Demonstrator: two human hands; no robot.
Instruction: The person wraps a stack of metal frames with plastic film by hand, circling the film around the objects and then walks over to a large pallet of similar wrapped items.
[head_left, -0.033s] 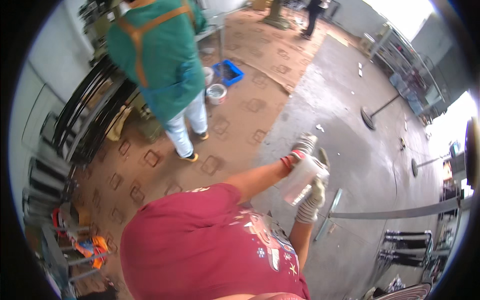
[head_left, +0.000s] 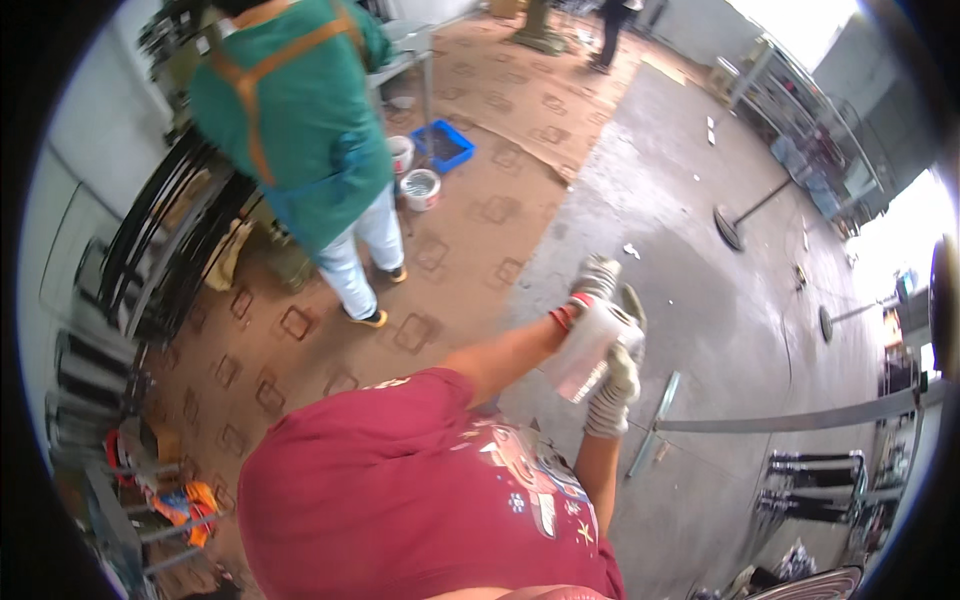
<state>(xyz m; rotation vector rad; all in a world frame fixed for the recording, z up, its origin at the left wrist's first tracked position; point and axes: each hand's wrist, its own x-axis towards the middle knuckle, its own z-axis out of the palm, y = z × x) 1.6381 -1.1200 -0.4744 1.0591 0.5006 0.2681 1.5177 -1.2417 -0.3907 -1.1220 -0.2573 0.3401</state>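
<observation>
Both of my hands wear pale knitted gloves with striped cuffs. They are close together in front of my maroon shirt [head_left: 400, 480]. My left hand [head_left: 612, 287] is bent around the upper end of a translucent whitish plastic piece [head_left: 580, 358], roll-like or sheet-like; its exact kind is not clear. A red band circles the left wrist. Lower down, my right hand [head_left: 615, 385] closes on the right side of the same piece. Blur and the plastic itself partly hide the fingers of both hands.
A person in a green top [head_left: 310, 130] stands at the upper left, beside a rack of dark frames [head_left: 165, 240]. Near them are a white bucket [head_left: 420, 190] and a blue tray [head_left: 443, 146]. To my right a metal bar [head_left: 790, 423] crosses above the grey floor.
The whole view has shifted slightly, so the surroundings and my hands sit a little further left. Both hands keep hold of the plastic piece.
</observation>
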